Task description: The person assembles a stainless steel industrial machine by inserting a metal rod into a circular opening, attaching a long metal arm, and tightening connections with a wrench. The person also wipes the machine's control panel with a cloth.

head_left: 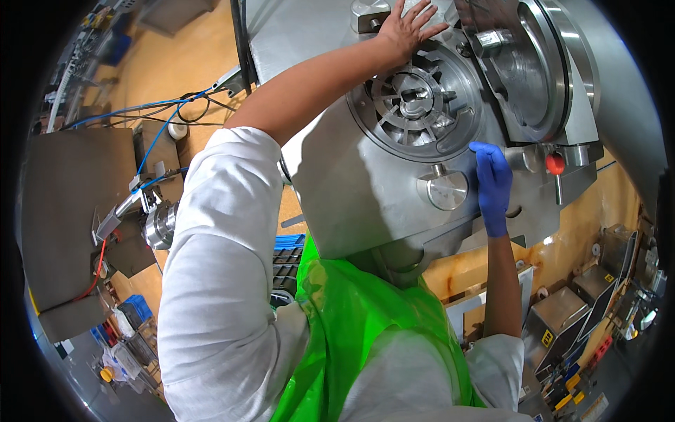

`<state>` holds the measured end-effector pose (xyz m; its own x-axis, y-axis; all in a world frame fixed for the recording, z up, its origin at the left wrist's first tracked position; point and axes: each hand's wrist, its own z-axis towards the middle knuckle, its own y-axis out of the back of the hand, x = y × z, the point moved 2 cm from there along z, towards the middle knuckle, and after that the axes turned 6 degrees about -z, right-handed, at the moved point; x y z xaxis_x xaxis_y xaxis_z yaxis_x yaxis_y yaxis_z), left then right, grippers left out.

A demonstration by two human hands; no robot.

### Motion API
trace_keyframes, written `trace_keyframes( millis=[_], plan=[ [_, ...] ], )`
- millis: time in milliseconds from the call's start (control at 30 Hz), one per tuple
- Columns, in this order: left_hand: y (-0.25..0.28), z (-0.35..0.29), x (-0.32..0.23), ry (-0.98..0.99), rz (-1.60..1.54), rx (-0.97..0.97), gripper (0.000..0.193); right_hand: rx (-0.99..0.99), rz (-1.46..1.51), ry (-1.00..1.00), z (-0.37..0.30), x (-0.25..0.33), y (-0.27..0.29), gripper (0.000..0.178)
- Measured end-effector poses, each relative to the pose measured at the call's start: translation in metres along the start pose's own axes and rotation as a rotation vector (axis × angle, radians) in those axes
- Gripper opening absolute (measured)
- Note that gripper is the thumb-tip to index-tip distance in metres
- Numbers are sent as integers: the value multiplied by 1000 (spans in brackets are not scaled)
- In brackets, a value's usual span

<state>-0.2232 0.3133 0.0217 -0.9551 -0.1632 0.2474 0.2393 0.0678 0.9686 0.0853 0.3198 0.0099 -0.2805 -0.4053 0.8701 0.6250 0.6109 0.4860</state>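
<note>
Fingers (434, 29) spread wide and nothing in their grasp, a worker's bare left hand (401, 36) appears to rest on bright steel, while the right hand (493, 188), gloved in blue, is partly curled, its forefinger pointing toward a metal rim; whether the glove touches it or has hold of anything cannot be told from this angle. Filling the upper middle of the view is the steel machine (351, 204), its broad face directly before the worker, who wears white sleeves (218, 260) and a bright green apron (351, 302). To the right, a heavy hinged door (532, 88) stands swung open. Beside it, between the two hands, lies the exposed round chamber (464, 116), with the left hand just beyond its upper edge and the right beside its lower right edge. Seated inside the chamber is a spoked metal part (416, 100) with a raised hub. A round steel knob (448, 190) juts from the face below the chamber, near the gloved hand. Smallest is a red ball (555, 164) on a lever under the door.
</note>
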Motion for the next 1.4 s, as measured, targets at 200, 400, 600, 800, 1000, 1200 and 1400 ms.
trace_keyframes(
  millis=[200, 400, 600, 800, 1000, 1200, 1400],
  plan=[
    [-3, 7, -5, -32, 79, -113, 90, -36, -65, -4, 0, -4, 3, 19],
    [-40, 18, 10, -187, 8, -441, 96, -31, -66, -1, 2, 0, -1, 19],
    [-4, 4, 3, -221, 115, -237, 94, -54, -34, -34, 0, -10, 0, 19],
    [-13, -6, 12, -228, 79, -439, 97, -52, -74, 3, 2, -10, -1, 19],
    [56, -58, 37, 33, -156, -679, 86, -34, 23, -44, 1, -15, -3, 18],
    [92, -236, 33, 357, -487, -913, 59, 23, 148, -36, -1, -15, -1, 18],
    [26, -473, -64, 986, -532, -750, 50, 61, 132, -64, 2, -16, -3, 19]
  ],
)
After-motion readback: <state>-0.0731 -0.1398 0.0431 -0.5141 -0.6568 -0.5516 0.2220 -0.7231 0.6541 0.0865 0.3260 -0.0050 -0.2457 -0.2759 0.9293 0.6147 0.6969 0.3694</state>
